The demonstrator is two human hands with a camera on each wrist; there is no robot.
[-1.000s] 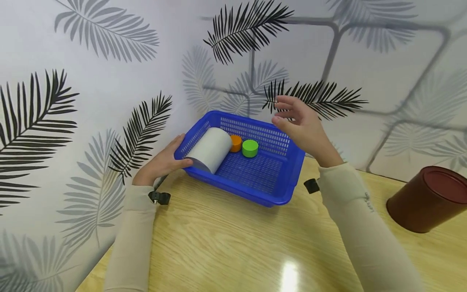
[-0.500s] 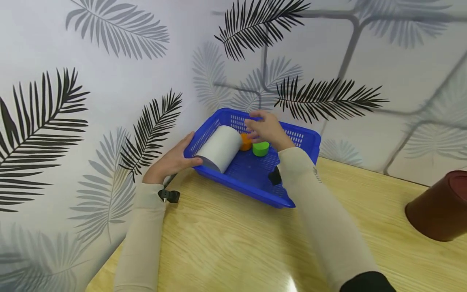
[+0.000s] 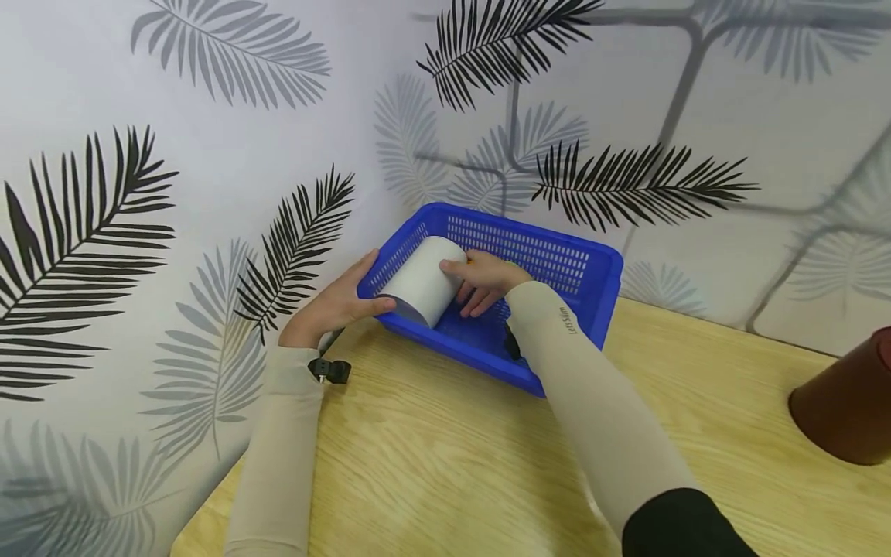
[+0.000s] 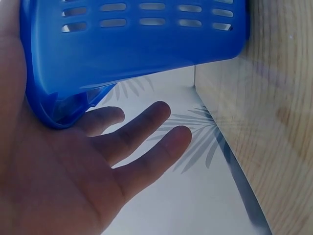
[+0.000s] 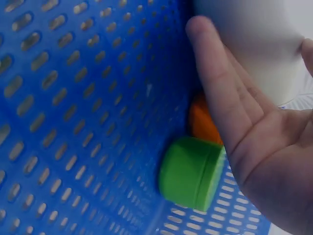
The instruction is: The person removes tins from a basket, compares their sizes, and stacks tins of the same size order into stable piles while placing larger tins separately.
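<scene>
A blue perforated plastic basket sits on the table in a corner by the walls. The left hand rests against its left corner, thumb along the front rim and straight fingers outside. In the left wrist view, several spread fingers show below the rim. A white cylinder lies on its side within the basket. Over it reaches the right hand, its thumb touching the cylinder and its fingers extended beside it. A small green round tub and an orange piece lie near these fingers, mostly hidden in the head view.
A dark red-brown cylindrical container stands on the wooden table at the right. Walls with a leaf pattern rise close behind and left of the basket.
The right hand has come down and left from above the basket's back rim to the white cylinder, covering the small tubs. The left hand keeps its place at the basket corner.
</scene>
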